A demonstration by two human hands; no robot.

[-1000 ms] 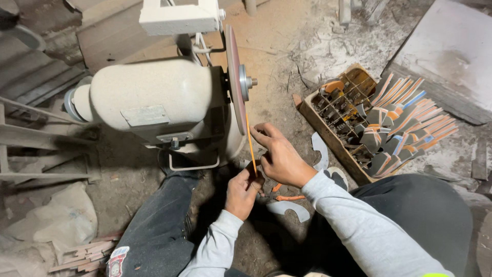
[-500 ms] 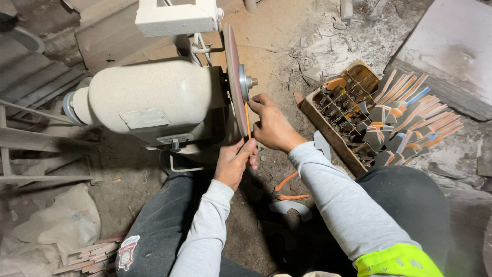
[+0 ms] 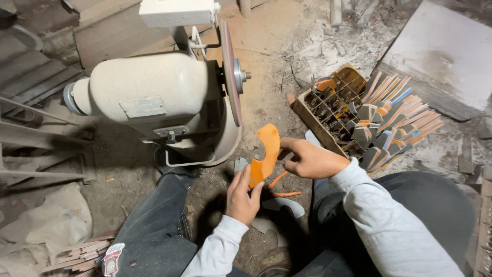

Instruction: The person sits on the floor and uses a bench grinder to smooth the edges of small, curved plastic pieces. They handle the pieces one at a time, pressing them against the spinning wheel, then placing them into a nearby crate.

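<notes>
An orange curved flat piece (image 3: pixel 265 154), shaped like a crescent, is held between both hands just below and right of the grinding disc (image 3: pixel 230 72). My left hand (image 3: pixel 243 197) grips its lower end from beneath. My right hand (image 3: pixel 310 159) pinches its upper right edge. The piece is turned flat towards the camera, clear of the disc. The cream-coloured grinder motor (image 3: pixel 148 92) sits to the left of the disc. My legs in dark trousers lie either side of the hands.
A wooden crate (image 3: pixel 333 110) on the right holds several orange, grey and blue pieces stacked on edge. Grey and orange offcuts (image 3: pixel 282 202) lie on the dusty floor below my hands. A grey slab (image 3: pixel 446 56) sits at the top right, metal framing at the left.
Both hands have drawn the orange piece down and away from the disc's edge and turned it flat, face towards the camera. The view is now closer.
</notes>
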